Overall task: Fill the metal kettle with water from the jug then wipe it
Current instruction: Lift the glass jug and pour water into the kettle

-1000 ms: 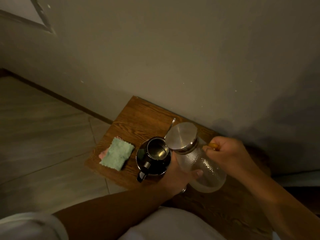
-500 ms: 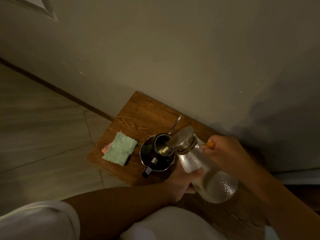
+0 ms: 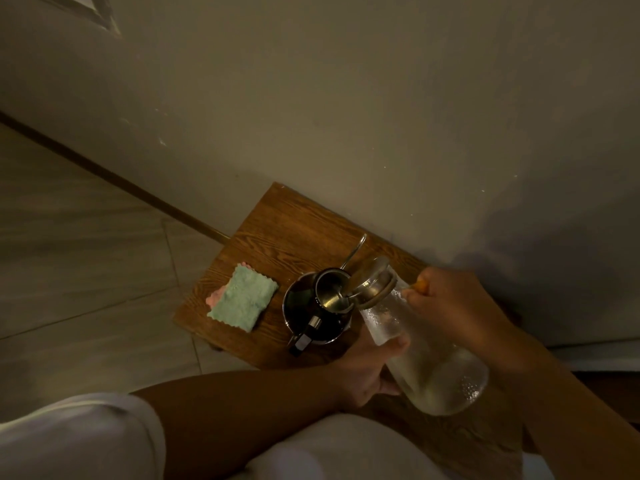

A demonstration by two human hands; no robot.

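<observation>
A round metal kettle [image 3: 304,306] stands on the wooden table [image 3: 277,230], its top opening uncovered and its dark handle pointing toward me. A clear glass jug [image 3: 433,368] with a steel lid is tipped steeply to the left, its mouth right over the kettle's opening. My right hand [image 3: 457,306] grips the jug's handle near the neck. My left hand [image 3: 363,372] holds the jug's body from below. A green cloth [image 3: 244,296] lies flat on the table left of the kettle.
A pink cloth [image 3: 216,296] peeks out under the green one. A thin metal handle [image 3: 355,249] rises behind the kettle. The table stands against a plain wall [image 3: 381,116]; tiled floor [image 3: 76,271] lies to the left. My white-clothed lap fills the bottom.
The jug has tipped further over, from nearly upright to steeply tilted, and its mouth has come down onto the kettle's opening. Both hands kept their hold.
</observation>
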